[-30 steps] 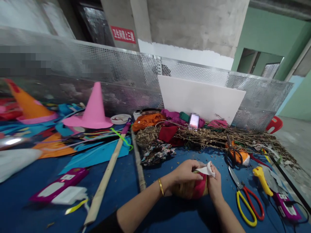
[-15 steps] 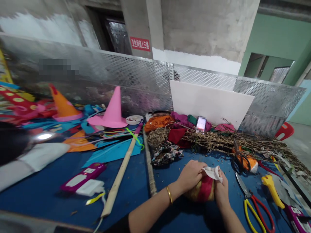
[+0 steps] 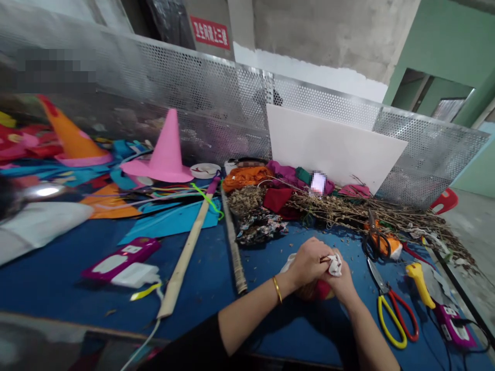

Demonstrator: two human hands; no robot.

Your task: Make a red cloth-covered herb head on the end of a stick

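Materials, left to right. Orange felt-like cone (image 3: 77, 139), tapered, pink at its brim. Pink cone hat (image 3: 168, 147), smooth, stiff, wide flat brim. Blue cloth (image 3: 178, 224), flat, straight-edged. Pale wooden stick (image 3: 185, 257), slightly crooked, purple wrap at its far end. Patterned cloth (image 3: 261, 229), crumpled, dark with light flecks. Left hand (image 3: 309, 260): grip curled tight, white cloth (image 3: 335, 265) emerging on both sides of the fist, thin and bunched. Rounded bundle (image 3: 324, 290): brownish-gold with a red band, directly beneath both hands, mostly covered by them. Right hand (image 3: 342, 283): grip closed in a pinch on the white cloth's gathered end, beside the left fingers.

Surroundings, same order. White shape (image 3: 46, 226) at the left edge, possibly a sleeve; cannot tell. Purple box (image 3: 119, 260) with a white block against it, on the blue surface (image 3: 96, 299). Perforated metal screen (image 3: 178, 77) across the back; white board (image 3: 332, 147) leaning there. Dried stems (image 3: 348, 211), brittle, tangled, lie beyond the hands. Black scissors (image 3: 372, 224) sit among them; red-and-yellow-handled scissors (image 3: 383, 288), slightly apart, lie near the right forearm. Yellow-handled tool (image 3: 419, 283) farther right.
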